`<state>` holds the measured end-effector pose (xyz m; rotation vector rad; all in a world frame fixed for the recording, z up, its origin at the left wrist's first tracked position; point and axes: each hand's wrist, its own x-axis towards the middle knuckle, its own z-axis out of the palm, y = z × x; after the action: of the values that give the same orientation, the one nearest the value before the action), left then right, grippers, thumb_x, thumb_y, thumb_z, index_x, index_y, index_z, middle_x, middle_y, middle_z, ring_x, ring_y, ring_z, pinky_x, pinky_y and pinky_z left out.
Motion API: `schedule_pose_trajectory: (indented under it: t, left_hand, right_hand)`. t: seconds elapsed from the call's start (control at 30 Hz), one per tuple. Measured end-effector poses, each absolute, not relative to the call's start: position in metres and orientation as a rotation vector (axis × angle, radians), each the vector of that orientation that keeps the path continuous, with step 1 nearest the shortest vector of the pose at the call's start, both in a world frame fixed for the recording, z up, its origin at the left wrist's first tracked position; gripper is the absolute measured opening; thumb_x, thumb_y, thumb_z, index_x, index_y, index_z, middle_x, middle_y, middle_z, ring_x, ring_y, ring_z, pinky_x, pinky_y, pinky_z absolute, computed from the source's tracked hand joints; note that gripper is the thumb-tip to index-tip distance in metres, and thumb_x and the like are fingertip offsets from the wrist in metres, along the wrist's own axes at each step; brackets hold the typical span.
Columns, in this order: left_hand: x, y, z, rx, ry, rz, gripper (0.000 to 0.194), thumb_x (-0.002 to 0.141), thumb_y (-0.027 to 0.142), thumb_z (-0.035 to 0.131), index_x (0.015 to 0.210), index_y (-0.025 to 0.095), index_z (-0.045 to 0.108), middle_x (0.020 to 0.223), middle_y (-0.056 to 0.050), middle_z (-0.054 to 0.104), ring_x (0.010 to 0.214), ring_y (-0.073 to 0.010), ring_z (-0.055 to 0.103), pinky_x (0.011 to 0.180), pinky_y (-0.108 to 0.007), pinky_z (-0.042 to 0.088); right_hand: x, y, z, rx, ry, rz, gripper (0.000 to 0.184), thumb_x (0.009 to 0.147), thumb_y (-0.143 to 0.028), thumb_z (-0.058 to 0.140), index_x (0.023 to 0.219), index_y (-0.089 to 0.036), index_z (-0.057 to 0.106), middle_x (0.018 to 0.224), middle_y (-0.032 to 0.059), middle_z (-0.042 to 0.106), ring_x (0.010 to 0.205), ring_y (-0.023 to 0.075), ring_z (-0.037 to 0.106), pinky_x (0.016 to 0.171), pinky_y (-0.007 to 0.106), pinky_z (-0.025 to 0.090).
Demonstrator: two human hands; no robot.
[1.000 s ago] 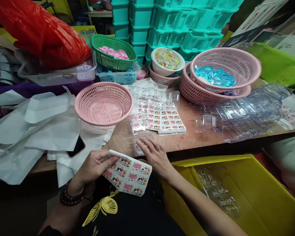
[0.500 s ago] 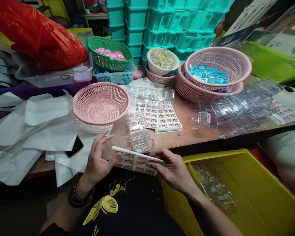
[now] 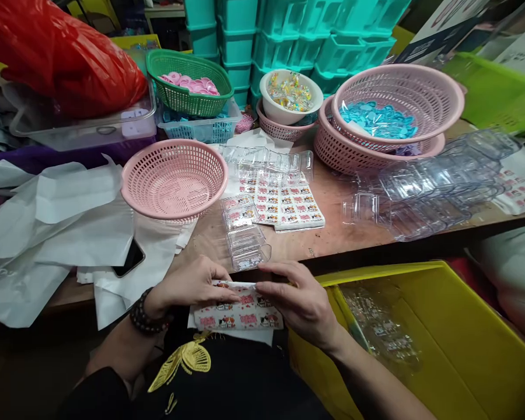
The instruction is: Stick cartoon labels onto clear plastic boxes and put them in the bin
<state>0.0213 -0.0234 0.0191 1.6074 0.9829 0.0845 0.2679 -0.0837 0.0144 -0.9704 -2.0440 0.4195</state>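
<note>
A sheet of stickers [image 3: 240, 319], printed with small cartoon figures and red lettering, is folded or bent over just above my lap. My left hand [image 3: 196, 284] grips its upper left part, fingers behind and thumb across the front. My right hand [image 3: 301, 298] closes on the upper right corner, so part of that corner is hidden. White backing shows below the sheet's lower edge. Just beyond my hands stand small clear plastic boxes [image 3: 247, 239], some with stickers on them. Behind them lies a stack of sticker sheets [image 3: 300, 207], with more clear boxes [image 3: 266, 163] at its far end.
An empty pink basket [image 3: 175, 181] stands left of the stickers, near white paper sheets [image 3: 83, 233] and a phone [image 3: 130, 259]. More clear boxes [image 3: 433, 186] are heaped at right. Below the table edge is a yellow bin [image 3: 455, 332]. Teal crates [image 3: 284, 52] rise behind.
My left hand has gone from open beside the sheet to gripping its top. The sheet has come lower and tilted so its printed face shows more.
</note>
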Motion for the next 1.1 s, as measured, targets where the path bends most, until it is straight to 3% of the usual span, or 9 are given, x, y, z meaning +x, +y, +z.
schedule_pose_trajectory:
  t: [0.07,0.13,0.23,0.33,0.43,0.6,0.97,1.1]
  left_hand:
    - [0.017,-0.016,0.01,1.361,0.879,-0.01,0.037,0.068,0.048,0.083,0.083,0.014,0.079,0.066,-0.002,0.074,0.052,-0.0107,0.058,0.049,-0.02,0.041]
    - [0.014,-0.013,0.002,1.237,0.836,-0.009,0.038,0.065,0.046,0.084,0.081,0.013,0.077,0.067,-0.003,0.073,0.054,-0.012,0.06,0.051,-0.021,0.044]
    - [0.012,-0.018,-0.001,1.443,0.933,0.153,0.025,0.079,0.04,0.075,0.083,0.015,0.076,0.072,-0.003,0.074,0.061,-0.0137,0.064,0.056,-0.022,0.047]
    - [0.014,-0.03,0.007,1.851,0.971,0.36,0.014,0.09,0.028,0.065,0.088,0.018,0.075,0.084,-0.003,0.075,0.076,-0.0157,0.067,0.071,-0.026,0.051]
    - [0.017,-0.04,0.014,2.115,0.953,0.504,0.01,0.091,0.021,0.064,0.091,0.02,0.073,0.099,-0.005,0.071,0.094,-0.0188,0.065,0.085,-0.032,0.051]
    - [0.018,-0.043,0.008,2.226,1.019,0.515,0.007,0.088,0.016,0.068,0.09,0.02,0.073,0.115,-0.007,0.067,0.1,-0.021,0.063,0.087,-0.036,0.053]
    - [0.014,-0.032,-0.002,2.237,0.963,0.57,0.008,0.088,0.018,0.068,0.089,0.021,0.075,0.119,-0.007,0.069,0.096,-0.0209,0.065,0.085,-0.037,0.054]
    - [0.012,-0.029,-0.003,2.227,0.96,0.572,0.008,0.088,0.019,0.068,0.091,0.023,0.076,0.116,-0.006,0.07,0.092,-0.0201,0.065,0.084,-0.037,0.055]
  right_hand:
    - [0.271,-0.087,0.014,-0.841,-2.046,0.172,0.022,0.089,-0.013,0.062,0.1,-0.026,0.076,0.109,0.0091,0.074,0.101,0.0215,0.066,0.085,0.037,0.055]
    - [0.274,-0.088,0.019,-0.835,-1.911,0.25,0.02,0.09,-0.016,0.063,0.096,-0.029,0.077,0.102,0.0072,0.075,0.095,0.0211,0.067,0.081,0.037,0.056]
    - [0.277,-0.075,0.03,-1.143,-1.502,0.673,0.01,0.088,-0.032,0.067,0.084,-0.026,0.074,0.083,0.0055,0.073,0.075,0.0199,0.068,0.068,0.035,0.057]
    - [0.276,-0.041,0.037,-1.417,-1.295,1.114,0.026,0.081,-0.045,0.073,0.079,-0.02,0.069,0.064,0.0011,0.064,0.054,0.0138,0.057,0.051,0.028,0.048]
    - [0.27,-0.003,0.031,-1.472,-1.309,1.458,0.037,0.071,-0.052,0.076,0.074,-0.017,0.065,0.055,-0.004,0.055,0.046,0.0082,0.044,0.043,0.023,0.035]
    - [0.255,0.036,0.016,-1.611,-1.39,1.623,0.033,0.066,-0.046,0.077,0.068,-0.016,0.063,0.053,-0.0067,0.05,0.046,0.0053,0.034,0.047,0.023,0.027]
    - [0.248,0.054,0.013,-1.692,-1.525,1.647,0.017,0.069,-0.033,0.071,0.063,-0.017,0.067,0.061,-0.0002,0.064,0.058,0.0108,0.052,0.059,0.027,0.039]
    - [0.247,0.055,0.014,-1.707,-1.526,1.653,0.016,0.071,-0.03,0.071,0.062,-0.017,0.067,0.06,-0.0001,0.063,0.057,0.0112,0.053,0.059,0.027,0.041]
